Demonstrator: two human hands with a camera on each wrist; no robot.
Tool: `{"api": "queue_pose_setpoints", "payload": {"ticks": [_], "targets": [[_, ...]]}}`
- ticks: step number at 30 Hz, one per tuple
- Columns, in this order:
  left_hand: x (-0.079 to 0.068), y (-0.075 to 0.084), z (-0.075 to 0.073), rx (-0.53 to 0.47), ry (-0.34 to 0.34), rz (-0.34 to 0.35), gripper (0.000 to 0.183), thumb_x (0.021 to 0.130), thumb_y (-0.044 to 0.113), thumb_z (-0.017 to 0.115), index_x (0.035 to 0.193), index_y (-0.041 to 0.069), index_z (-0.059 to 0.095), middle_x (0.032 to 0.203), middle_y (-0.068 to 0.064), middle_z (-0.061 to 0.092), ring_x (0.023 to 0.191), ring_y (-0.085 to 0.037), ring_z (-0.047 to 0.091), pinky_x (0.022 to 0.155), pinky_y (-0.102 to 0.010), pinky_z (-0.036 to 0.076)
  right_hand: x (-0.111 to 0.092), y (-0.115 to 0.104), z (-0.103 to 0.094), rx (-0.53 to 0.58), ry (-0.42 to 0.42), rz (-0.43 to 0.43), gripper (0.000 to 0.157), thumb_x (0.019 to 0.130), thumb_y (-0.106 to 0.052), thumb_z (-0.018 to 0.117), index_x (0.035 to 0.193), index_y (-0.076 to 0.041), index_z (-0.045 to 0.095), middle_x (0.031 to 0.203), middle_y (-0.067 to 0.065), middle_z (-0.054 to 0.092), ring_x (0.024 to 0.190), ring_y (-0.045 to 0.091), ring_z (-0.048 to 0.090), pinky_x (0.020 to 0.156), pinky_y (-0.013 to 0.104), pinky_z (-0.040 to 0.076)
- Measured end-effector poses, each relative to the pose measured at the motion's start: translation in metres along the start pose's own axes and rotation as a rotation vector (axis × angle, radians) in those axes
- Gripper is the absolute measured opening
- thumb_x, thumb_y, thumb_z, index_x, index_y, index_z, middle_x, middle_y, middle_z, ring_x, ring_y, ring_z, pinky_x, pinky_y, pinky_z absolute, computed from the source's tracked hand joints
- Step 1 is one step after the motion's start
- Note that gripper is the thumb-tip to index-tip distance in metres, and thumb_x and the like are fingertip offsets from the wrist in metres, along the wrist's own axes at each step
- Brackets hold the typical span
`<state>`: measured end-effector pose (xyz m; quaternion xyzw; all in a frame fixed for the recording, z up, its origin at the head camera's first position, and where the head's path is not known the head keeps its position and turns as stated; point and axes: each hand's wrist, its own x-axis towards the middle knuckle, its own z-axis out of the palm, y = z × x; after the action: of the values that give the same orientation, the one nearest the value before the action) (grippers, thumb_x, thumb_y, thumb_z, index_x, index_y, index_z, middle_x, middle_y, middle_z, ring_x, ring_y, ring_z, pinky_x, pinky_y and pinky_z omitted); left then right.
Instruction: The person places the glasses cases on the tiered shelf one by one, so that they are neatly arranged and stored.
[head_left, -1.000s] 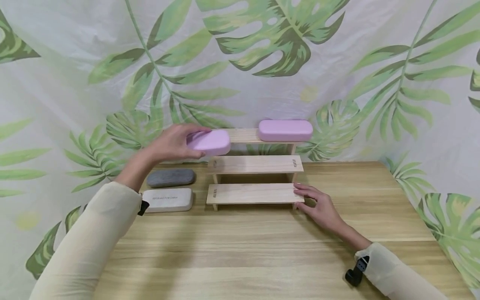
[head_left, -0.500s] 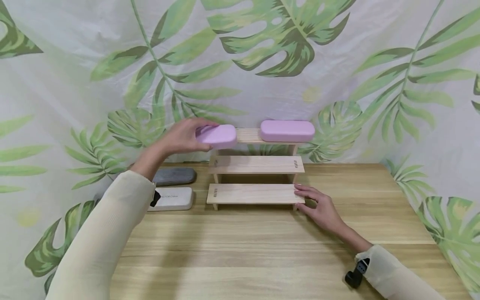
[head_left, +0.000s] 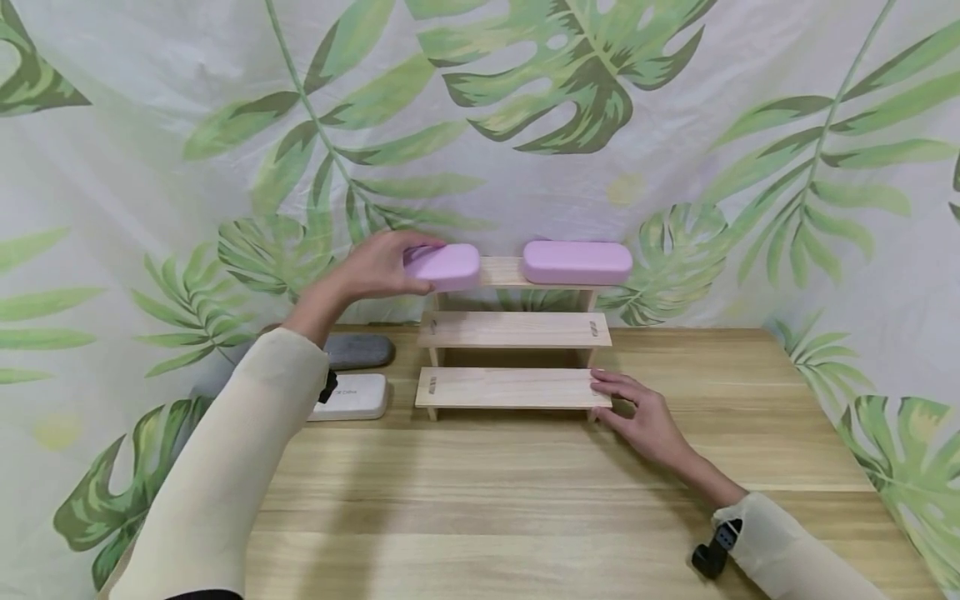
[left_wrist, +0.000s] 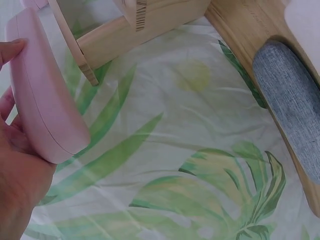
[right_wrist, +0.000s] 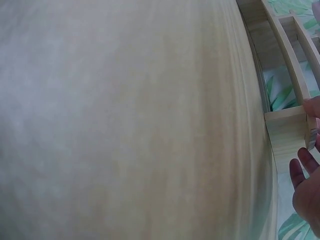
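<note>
My left hand (head_left: pixel 375 268) grips a lilac glasses case (head_left: pixel 450 267) by its left end, at the left end of the top step of a three-step wooden display rack (head_left: pixel 510 388). In the left wrist view a thin seam runs along the case (left_wrist: pixel 45 95), and the thumb lies across its side. A second lilac glasses case (head_left: pixel 577 262) rests on the right part of that top step. My right hand (head_left: pixel 647 423) holds the right end of the lowest step, thumb at the front edge and fingers over the top.
Left of the rack, a grey fabric-covered case (head_left: pixel 362 351) and a white case (head_left: pixel 362 397) with small lettering lie on the wooden table (head_left: pixel 525 508), partly behind the left forearm. A leaf-patterned cloth (head_left: pixel 480 108) hangs right behind the rack.
My left hand has carried the lilac glasses case right and slightly up to the top step's left end. The right hand keeps its hold on the lowest step.
</note>
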<state>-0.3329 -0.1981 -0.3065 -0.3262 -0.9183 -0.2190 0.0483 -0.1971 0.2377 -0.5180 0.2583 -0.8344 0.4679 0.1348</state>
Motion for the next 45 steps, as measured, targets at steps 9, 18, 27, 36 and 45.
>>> {"api": "queue_pose_setpoints", "payload": {"ticks": [9, 18, 27, 36, 45], "targets": [[0.011, 0.001, 0.002, -0.001, -0.029, 0.010, 0.075, 0.077, 0.026, 0.087, 0.147, 0.011, 0.064, 0.134, -0.012, 0.071, 0.105, -0.028, 0.065, 0.086, -0.043, 0.048, 0.001, 0.000, 0.000, 0.003, 0.002, -0.007, 0.041, 0.086, 0.004, 0.084, 0.127, 0.000, 0.075, 0.142, 0.016, 0.067, 0.133, 0.040, 0.060, 0.101, 0.012, 0.047], [0.017, -0.001, 0.008, -0.024, -0.044, 0.028, 0.070, 0.077, 0.023, 0.087, 0.143, 0.012, 0.067, 0.133, -0.011, 0.071, 0.104, -0.028, 0.065, 0.086, -0.043, 0.048, 0.000, 0.003, 0.001, 0.006, -0.003, -0.012, 0.042, 0.086, 0.005, 0.083, 0.127, 0.001, 0.075, 0.142, 0.016, 0.067, 0.133, 0.039, 0.060, 0.101, 0.015, 0.050], [0.020, -0.002, 0.014, -0.004, -0.047, 0.040, 0.069, 0.078, 0.025, 0.086, 0.142, 0.008, 0.067, 0.133, -0.014, 0.072, 0.104, -0.030, 0.066, 0.086, -0.043, 0.048, -0.002, -0.001, 0.002, -0.013, -0.004, -0.017, 0.042, 0.086, 0.003, 0.084, 0.127, 0.000, 0.075, 0.142, 0.016, 0.067, 0.134, 0.041, 0.059, 0.105, 0.011, 0.043], [0.029, -0.001, 0.018, -0.013, -0.054, 0.031, 0.068, 0.079, 0.022, 0.084, 0.143, 0.006, 0.066, 0.133, -0.015, 0.071, 0.102, -0.030, 0.064, 0.084, -0.042, 0.046, -0.002, 0.000, 0.001, -0.026, 0.015, -0.028, 0.042, 0.085, 0.004, 0.085, 0.126, 0.000, 0.076, 0.141, 0.016, 0.068, 0.132, 0.041, 0.061, 0.105, 0.009, 0.041], [0.037, 0.004, 0.018, -0.047, -0.087, 0.012, 0.067, 0.081, 0.020, 0.083, 0.144, 0.005, 0.065, 0.134, -0.017, 0.070, 0.104, -0.031, 0.064, 0.087, -0.043, 0.046, -0.001, 0.001, 0.001, -0.020, 0.021, -0.046, 0.043, 0.084, 0.005, 0.085, 0.126, -0.001, 0.076, 0.140, 0.015, 0.068, 0.132, 0.041, 0.061, 0.108, 0.010, 0.039]]}}
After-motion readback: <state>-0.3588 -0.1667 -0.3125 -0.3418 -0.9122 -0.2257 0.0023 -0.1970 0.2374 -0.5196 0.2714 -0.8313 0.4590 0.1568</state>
